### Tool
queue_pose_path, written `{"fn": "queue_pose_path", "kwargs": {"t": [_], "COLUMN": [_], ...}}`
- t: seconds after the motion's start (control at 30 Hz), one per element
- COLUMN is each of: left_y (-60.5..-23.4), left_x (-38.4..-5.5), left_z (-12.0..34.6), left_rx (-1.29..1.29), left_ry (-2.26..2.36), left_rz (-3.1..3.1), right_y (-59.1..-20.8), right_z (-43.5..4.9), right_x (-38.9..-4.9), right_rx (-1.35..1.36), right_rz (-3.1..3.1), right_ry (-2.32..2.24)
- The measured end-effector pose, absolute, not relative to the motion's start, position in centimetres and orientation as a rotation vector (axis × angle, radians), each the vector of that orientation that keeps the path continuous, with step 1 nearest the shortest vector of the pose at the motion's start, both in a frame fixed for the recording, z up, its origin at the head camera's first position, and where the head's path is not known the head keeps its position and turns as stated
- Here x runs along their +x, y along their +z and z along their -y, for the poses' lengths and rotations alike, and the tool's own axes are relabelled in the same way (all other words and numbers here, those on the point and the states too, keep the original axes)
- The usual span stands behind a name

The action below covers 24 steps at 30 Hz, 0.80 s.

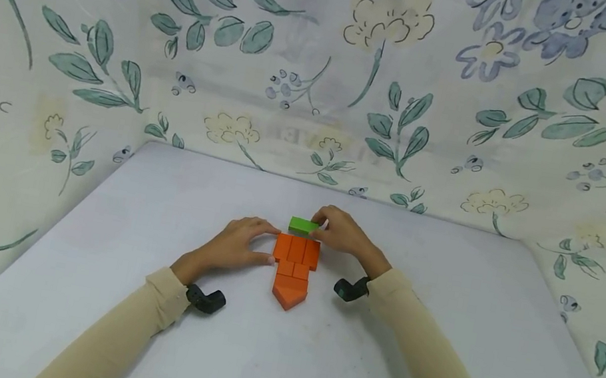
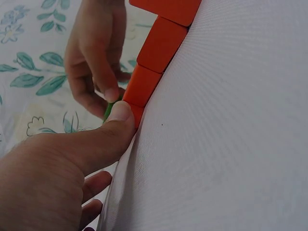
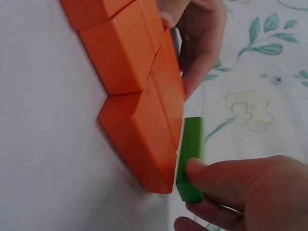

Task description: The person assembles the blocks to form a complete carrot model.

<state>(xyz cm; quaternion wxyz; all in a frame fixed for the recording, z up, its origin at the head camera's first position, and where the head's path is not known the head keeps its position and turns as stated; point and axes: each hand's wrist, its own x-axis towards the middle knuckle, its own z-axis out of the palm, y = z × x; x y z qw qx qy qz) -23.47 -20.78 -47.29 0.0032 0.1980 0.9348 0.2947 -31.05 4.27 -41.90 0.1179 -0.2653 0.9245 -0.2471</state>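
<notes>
Smooth orange blocks [image 1: 285,268] already form an arrow on the white bench [image 1: 273,359], the left hand [image 1: 235,243], fingers spread wide, touching the arrow's left edge, while the green rectangular block [image 1: 301,226], pinched by the right hand [image 1: 341,231] just beyond the arrow's wide end, is not yet against it.

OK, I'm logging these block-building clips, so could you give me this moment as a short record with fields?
left hand: thumb and forefinger at the left side of the orange blocks
right hand: pinches the green rectangular block
orange layout: edge to edge, three across the far row, pointed near end
green position: beyond the far row, narrow gap between
surface: white tabletop
backdrop: floral-printed sheet
</notes>
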Motion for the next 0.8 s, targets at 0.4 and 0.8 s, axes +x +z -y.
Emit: {"fn": "queue_pose_path", "kwargs": {"t": [0.4,0.8], "left_y": [-47.5,-47.6], "left_x": [-23.5,-23.6], "left_z": [20.9,20.9], "left_rx": [0.582,0.592], "left_ry": [0.930,0.916], "left_rz": [-2.918,-2.926], "right_y": [-42.8,-43.1], "right_z": [-4.5,-4.1], "right_x": [-32.5,-32.6], "right_rx": [-0.663,-0.668], "right_rz": [-2.627,-2.589], "right_ry": [-0.714,-0.717]}}
